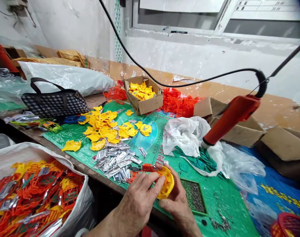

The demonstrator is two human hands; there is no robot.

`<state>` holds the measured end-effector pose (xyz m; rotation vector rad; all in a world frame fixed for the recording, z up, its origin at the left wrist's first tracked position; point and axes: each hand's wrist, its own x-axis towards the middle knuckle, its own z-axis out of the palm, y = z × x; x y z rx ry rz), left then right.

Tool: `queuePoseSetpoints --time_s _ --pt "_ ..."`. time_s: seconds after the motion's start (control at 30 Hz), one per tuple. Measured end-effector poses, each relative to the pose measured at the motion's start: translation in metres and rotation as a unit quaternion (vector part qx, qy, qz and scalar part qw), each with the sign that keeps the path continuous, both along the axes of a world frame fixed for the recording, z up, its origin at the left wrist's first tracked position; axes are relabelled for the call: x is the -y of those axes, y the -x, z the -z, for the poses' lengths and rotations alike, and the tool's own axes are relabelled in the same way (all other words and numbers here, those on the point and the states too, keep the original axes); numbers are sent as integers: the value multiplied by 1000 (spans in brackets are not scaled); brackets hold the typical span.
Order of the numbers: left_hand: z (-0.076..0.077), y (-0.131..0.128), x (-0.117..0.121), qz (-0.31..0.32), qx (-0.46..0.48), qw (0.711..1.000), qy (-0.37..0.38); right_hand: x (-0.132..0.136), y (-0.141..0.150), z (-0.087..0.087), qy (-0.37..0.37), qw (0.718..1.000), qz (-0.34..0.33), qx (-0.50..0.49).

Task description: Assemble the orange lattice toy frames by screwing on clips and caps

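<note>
My right hand [177,197] is closed around the outer side of a curved yellow plastic piece [168,186], its hollow side turned up. My left hand [141,194] has its fingers pinched together at the near side of this piece, on an orange-red plastic lattice strip [150,168] that meets it. Part of the strip is hidden behind my left hand. Left of my hands lies a heap of shiny metal strips [117,159]. Behind it is a pile of similar yellow pieces [103,123]. A green tray of small screws [196,197] sits beside my right hand.
An orange-red power screwdriver [232,118] hangs from a black cable at right. A white sack [75,171] of assembled pieces stands at lower left. On the table are a cardboard box [150,105], red netting [179,102], a white plastic bag [186,135] and a checked bag [56,102].
</note>
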<state>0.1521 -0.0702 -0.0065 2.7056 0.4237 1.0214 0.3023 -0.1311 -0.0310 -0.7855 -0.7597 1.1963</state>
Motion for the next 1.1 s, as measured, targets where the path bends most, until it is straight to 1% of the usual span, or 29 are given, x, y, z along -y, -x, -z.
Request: queuePoseSetpoints --time_s 0.17,0.3,0.4,0.5,0.7,0.83,0.9,0.97,1.03,1.1 --pt "-1 -1 1 -5 -10 1000 -1 3 0 0 1 1000 -7 0" --pt "-1 -4 1 -9 6 1000 -8 3 0 3 10 1000 1 14" --pt "-1 -4 1 -10 -1 1000 -1 2 1 5 25 999 14 30" --pt "0 -3 2 -8 -3 1000 9 2 2 7 34 998 27 34" --pt "4 -2 0 -1 17 1000 15 2 3 8 42 998 12 36" --pt "7 -1 -1 9 -1 999 33 2 2 14 48 997 20 57" --pt "6 -1 0 27 0 998 60 3 2 14 61 993 28 95" --pt "2 0 1 42 14 992 121 3 2 10 87 980 51 173" --pt "-4 1 1 50 38 973 220 1 1 0 117 947 91 285" --pt "-11 2 0 36 64 939 337 -3 -3 -14 124 912 99 379"
